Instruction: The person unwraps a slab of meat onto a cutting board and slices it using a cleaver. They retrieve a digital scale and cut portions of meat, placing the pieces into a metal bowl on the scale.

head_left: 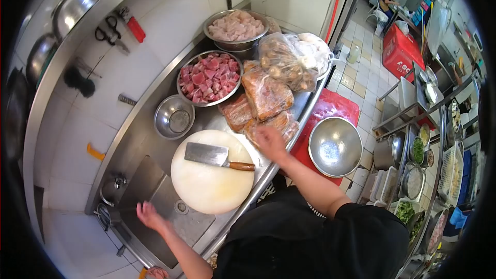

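My left hand point(151, 216) hovers over the sink basin point(150, 186), its fingers apart and nothing in them. At the near end of several plastic-wrapped meat packs point(267, 93) is my right hand point(271, 142), fingers loosely spread; whether it touches the closest pack I cannot tell. Between the hands, a cleaver point(206, 153) with a wooden handle lies flat on a round white cutting board point(212, 191). Behind the board stand a small steel bowl point(161, 119) and a bowl of cubed red meat point(211, 78).
Pale meat pieces point(236, 26) fill another bowl at the back corner. Plastic bags point(289, 59) sit behind the packs. To my right, a large steel bowl point(336, 147) rests on a red surface point(336, 108). Scissors point(108, 32) hang on the wall. A person point(387, 1) sits far off.
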Motion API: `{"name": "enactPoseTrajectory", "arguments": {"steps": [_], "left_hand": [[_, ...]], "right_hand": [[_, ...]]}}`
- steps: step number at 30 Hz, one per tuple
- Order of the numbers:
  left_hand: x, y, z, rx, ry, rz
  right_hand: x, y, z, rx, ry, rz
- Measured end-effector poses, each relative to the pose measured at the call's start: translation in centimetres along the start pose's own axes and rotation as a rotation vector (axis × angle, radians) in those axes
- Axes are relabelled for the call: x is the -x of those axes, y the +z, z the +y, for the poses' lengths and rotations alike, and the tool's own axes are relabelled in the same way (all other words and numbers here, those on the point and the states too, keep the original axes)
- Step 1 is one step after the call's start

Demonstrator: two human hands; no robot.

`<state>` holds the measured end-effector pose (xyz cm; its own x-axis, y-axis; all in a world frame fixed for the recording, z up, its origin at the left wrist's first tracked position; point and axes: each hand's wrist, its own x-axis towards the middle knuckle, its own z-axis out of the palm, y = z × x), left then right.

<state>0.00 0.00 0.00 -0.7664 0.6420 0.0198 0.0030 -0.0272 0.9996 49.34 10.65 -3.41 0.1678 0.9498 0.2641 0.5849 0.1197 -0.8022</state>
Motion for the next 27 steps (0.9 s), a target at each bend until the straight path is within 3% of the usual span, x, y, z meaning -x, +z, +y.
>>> {"name": "enactPoseTrajectory", "arguments": {"steps": [1, 2, 3, 5, 6, 8, 11, 13, 15, 17, 20, 24, 26, 27], "left_hand": [[-0.6, 0.1, 0.3, -0.002, 0.009, -0.005], [1.5, 4.8, 3.4, 0.026, -0.035, -0.141], [7.9, 13.3, 5.0, 0.049, -0.106, -0.275], [10.3, 22.3, 4.6, 0.066, -0.195, -0.691], [11.7, 27.2, 4.3, 0.018, -0.261, -0.781], [13.2, 35.8, 1.5, -0.012, -0.336, -0.952], [13.0, 46.3, -3.1, -0.238, -0.425, -0.991], [14.1, 49.8, -2.4, -0.253, -0.549, -1.029], [14.9, 51.3, -2.8, -0.261, -0.453, -1.056], [14.5, 51.8, -4.4, -0.077, -0.785, -1.069], [14.8, 51.5, -3.8, -0.013, -0.865, -1.068], [16.1, 51.4, -1.4, 0.016, -0.89, -1.049], [16.7, 51.2, -0.8, 0.034, -0.832, -1.054], [16.9, 50.9, -0.3, 0.048, -0.774, -1.062]], "right_hand": [[-1.1, -0.7, 1.2, -0.106, 0.154, 0.111], [-2.4, -1.6, 2.2, -0.196, 0.188, 0.222], [-4.8, -7.7, 6.6, -0.266, 0.233, 0.321], [-8.5, -9.7, 9.1, -0.243, 0.312, 0.366], [-10.0, -10.4, 10.2, -0.207, 0.389, 0.401], [-11.7, -10.3, 11.5, -0.355, 0.464, 0.298], [-13.4, -10.2, 11.3, -0.537, 0.563, 0.148], [-14.0, -11.2, 10.7, -0.572, 0.588, 0.105], [-15.0, -12.2, 10.3, -0.58, 0.608, 0.245], [-16.0, -11.9, 10.4, -0.626, 0.581, 0.359], [-18.4, -13.3, 8.8, -0.68, 0.431, 0.509], [-20.8, -14.4, 8.6, -0.585, 0.439, 0.412], [-20.6, -16.6, 7.9, -0.395, 0.278, 0.122], [-20.8, -17.8, 6.8, -0.394, 0.272, 0.11]]}}
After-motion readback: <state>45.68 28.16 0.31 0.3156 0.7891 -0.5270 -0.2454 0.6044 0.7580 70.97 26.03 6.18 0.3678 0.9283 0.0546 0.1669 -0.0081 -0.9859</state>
